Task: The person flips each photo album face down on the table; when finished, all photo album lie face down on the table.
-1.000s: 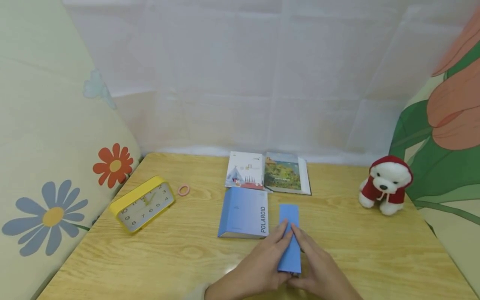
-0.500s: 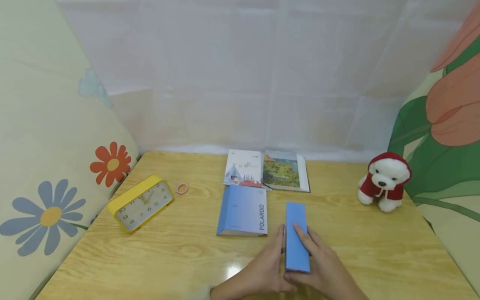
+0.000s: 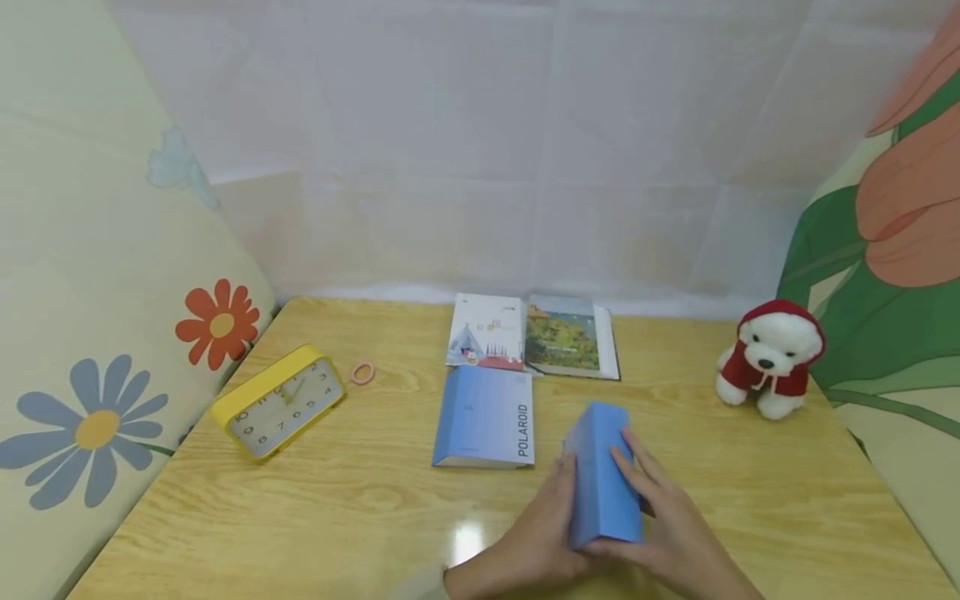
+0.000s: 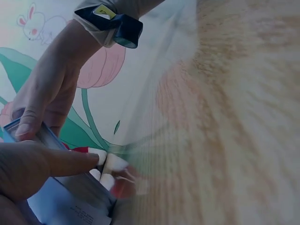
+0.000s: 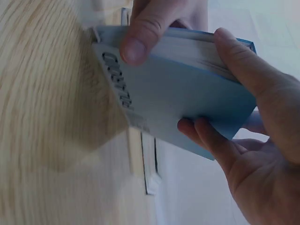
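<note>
Both hands hold a blue POLAROID photo album (image 3: 611, 475) low over the near part of the table, its spine up and tilted. My left hand (image 3: 543, 533) grips the near left side; in the right wrist view its thumb (image 5: 136, 49) presses a cover corner beside the page edges. With fingers on the spine and far side, my right hand (image 3: 678, 525) grips the right; its thumb lies across the pages (image 5: 197, 51). A matching blue album (image 3: 483, 417) lies flat to the left, POLAROID lettering at its right edge.
Behind the flat album lie a white illustrated book (image 3: 486, 329) and a book with a landscape cover (image 3: 562, 337). A yellow clock (image 3: 281, 400) and a pink ring (image 3: 362, 372) are at left. A white plush dog (image 3: 771, 358) in red sits at right.
The held album has shifted right and tipped, so its left cover now shows beside the spine. The left hand's fingers have come off the spine to its left side.
</note>
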`<action>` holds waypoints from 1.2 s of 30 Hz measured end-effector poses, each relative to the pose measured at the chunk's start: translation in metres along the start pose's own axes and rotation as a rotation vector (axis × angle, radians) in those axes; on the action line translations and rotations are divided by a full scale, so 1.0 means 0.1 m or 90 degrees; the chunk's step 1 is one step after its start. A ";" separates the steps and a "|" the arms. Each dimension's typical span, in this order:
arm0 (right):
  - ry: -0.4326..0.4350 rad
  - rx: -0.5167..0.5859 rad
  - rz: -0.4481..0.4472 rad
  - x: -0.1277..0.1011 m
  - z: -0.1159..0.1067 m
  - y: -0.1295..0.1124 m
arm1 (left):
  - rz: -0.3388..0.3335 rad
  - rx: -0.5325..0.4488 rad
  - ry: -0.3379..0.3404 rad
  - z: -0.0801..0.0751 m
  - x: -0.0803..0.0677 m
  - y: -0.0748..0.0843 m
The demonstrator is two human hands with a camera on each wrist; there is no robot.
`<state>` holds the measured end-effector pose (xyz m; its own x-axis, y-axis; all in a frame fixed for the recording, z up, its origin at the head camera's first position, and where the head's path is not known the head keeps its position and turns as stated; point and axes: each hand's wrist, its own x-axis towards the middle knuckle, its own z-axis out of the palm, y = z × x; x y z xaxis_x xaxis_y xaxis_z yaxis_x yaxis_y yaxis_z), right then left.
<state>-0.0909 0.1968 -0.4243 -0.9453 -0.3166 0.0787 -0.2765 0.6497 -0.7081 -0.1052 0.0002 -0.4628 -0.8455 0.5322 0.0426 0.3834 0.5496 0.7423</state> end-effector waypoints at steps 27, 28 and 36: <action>-0.136 -0.042 0.286 -0.13 -0.09 0.47 | -0.039 0.259 -0.115 0.06 -0.01 0.19; -0.139 -0.039 0.295 -0.13 -0.09 0.47 | -0.037 0.263 -0.115 0.06 -0.01 0.20; -0.157 -0.016 0.308 -0.15 -0.11 0.47 | 0.012 0.295 -0.112 0.01 -0.01 0.15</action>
<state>-0.0918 0.2403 -0.4511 -0.8980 -0.1282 -0.4209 0.1728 0.7770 -0.6053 -0.0981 0.0087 -0.4524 -0.7766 0.6234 -0.0908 0.5562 0.7461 0.3661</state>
